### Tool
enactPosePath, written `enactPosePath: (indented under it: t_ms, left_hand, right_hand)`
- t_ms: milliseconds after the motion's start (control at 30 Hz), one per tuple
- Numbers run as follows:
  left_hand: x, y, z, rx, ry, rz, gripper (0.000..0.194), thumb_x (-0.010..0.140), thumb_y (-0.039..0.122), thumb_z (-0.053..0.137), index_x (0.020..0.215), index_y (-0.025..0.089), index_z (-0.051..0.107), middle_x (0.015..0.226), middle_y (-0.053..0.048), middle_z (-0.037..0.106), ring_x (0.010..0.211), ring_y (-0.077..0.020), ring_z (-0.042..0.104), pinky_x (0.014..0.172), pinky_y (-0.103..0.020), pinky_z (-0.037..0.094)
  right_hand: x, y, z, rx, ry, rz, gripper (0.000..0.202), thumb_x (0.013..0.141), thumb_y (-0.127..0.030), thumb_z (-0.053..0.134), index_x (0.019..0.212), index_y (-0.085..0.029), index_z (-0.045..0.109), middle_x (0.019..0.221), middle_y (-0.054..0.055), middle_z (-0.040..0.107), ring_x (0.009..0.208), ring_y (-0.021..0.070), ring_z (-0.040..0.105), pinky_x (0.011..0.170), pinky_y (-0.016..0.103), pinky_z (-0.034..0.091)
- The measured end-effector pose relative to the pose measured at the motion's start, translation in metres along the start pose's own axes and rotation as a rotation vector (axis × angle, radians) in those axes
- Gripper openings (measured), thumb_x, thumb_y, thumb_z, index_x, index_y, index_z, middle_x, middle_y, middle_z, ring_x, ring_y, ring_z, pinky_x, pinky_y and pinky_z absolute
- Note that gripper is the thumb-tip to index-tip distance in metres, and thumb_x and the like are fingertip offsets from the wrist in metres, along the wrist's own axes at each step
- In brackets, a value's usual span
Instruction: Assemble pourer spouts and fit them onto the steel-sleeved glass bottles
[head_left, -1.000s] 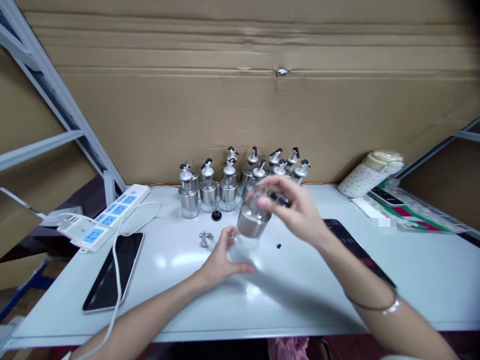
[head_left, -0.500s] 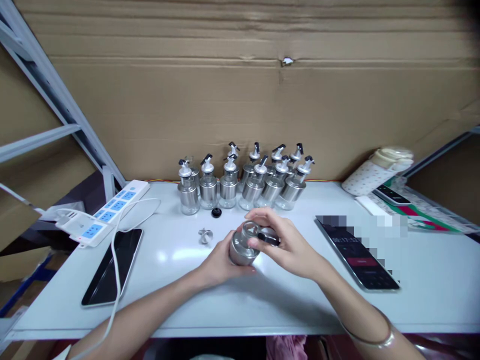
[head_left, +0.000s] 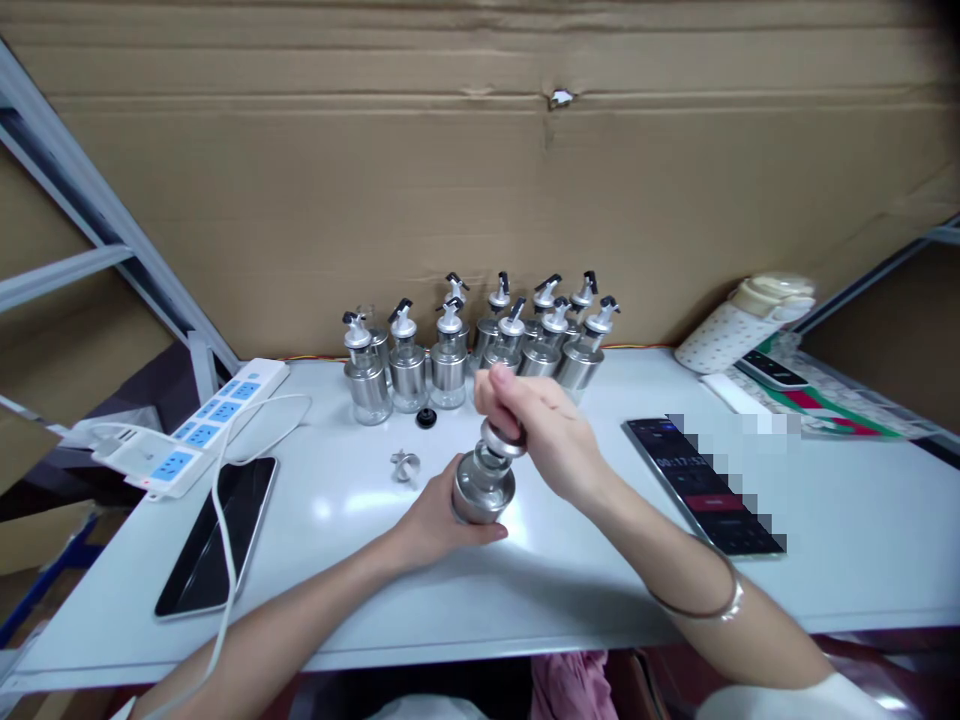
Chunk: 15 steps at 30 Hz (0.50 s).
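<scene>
My left hand [head_left: 439, 520] is wrapped round a glass bottle [head_left: 484, 485] with a brushed metal sleeve, near the middle of the table. My right hand [head_left: 544, 425] is closed over a pour spout [head_left: 501, 440] at the bottle's mouth. Only the spout's pale round collar shows; the fingers hide its upper part. To the left of the bottle lie a small silvery spout piece [head_left: 405, 466] and a black round cap [head_left: 426, 417]. Behind stand several similar bottles [head_left: 409, 375], most topped with white spouts and black levers.
At the left are a power strip [head_left: 217, 425], a white cable [head_left: 225, 510] and a dark tablet [head_left: 217, 540]. A phone [head_left: 705, 490] showing a timer lies at the right, with a dotted flask [head_left: 731, 330] beyond it. Cardboard [head_left: 337, 180] walls off the back.
My right hand has moved from beside the bottle's neck to above it, bringing the spout onto the mouth. My left hand still holds the bottle. The view has shifted slightly.
</scene>
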<state>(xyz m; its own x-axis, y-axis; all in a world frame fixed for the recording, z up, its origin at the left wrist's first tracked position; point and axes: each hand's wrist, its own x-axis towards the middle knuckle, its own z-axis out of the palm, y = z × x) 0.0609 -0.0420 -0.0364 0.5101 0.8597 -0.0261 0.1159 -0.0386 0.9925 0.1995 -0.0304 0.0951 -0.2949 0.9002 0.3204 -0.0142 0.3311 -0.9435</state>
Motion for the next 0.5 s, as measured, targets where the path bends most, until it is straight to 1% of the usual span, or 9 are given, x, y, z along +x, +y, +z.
enactPosePath:
  t_ms: [100, 167, 300, 367, 500]
  left_hand:
    - [0.000, 0.000, 0.001, -0.002, -0.007, -0.011, 0.057, 0.064, 0.031, 0.082, 0.111, 0.017, 0.053, 0.098, -0.005, 0.065, 0.088, -0.0215, 0.058, 0.080, -0.033, 0.044]
    - [0.000, -0.001, 0.001, -0.008, -0.014, -0.013, 0.057, 0.063, 0.031, 0.082, 0.111, 0.017, 0.053, 0.096, -0.004, 0.065, 0.087, -0.0215, 0.058, 0.080, -0.033, 0.044]
    - [0.000, -0.002, 0.001, -0.031, -0.014, -0.002, 0.058, 0.062, 0.032, 0.082, 0.109, 0.017, 0.053, 0.096, -0.004, 0.064, 0.089, -0.0216, 0.058, 0.081, -0.033, 0.044]
    - [0.000, -0.002, 0.001, -0.025, -0.015, -0.012, 0.057, 0.062, 0.033, 0.082, 0.109, 0.017, 0.053, 0.096, -0.004, 0.064, 0.088, -0.0211, 0.058, 0.080, -0.032, 0.044]
    - [-0.001, -0.004, 0.001, 0.006, -0.010, -0.030, 0.056, 0.062, 0.033, 0.082, 0.108, 0.017, 0.054, 0.095, -0.003, 0.064, 0.087, -0.0208, 0.057, 0.078, -0.031, 0.043]
  right_hand:
    - [-0.001, 0.003, 0.005, -0.044, -0.050, 0.055, 0.058, 0.092, -0.058, 0.034, 0.047, -0.022, 0.032, 0.049, -0.005, 0.027, 0.048, 0.0096, 0.028, 0.051, 0.028, 0.026]
    - [-0.001, 0.005, 0.005, -0.055, -0.062, 0.055, 0.055, 0.093, -0.052, 0.032, 0.047, -0.022, 0.032, 0.049, -0.004, 0.028, 0.047, 0.0095, 0.028, 0.051, 0.028, 0.026]
    - [0.000, 0.008, 0.003, -0.037, -0.125, 0.032, 0.048, 0.091, -0.042, 0.032, 0.047, -0.023, 0.032, 0.049, -0.004, 0.029, 0.047, 0.0098, 0.029, 0.051, 0.028, 0.027]
    - [0.000, 0.009, 0.003, -0.046, -0.124, 0.009, 0.046, 0.091, -0.037, 0.031, 0.048, -0.023, 0.032, 0.049, -0.004, 0.030, 0.048, 0.0102, 0.030, 0.052, 0.028, 0.027]
    - [-0.004, 0.012, 0.005, -0.125, -0.087, -0.082, 0.041, 0.091, -0.031, 0.029, 0.051, -0.023, 0.033, 0.050, -0.004, 0.033, 0.049, 0.0107, 0.031, 0.055, 0.029, 0.028]
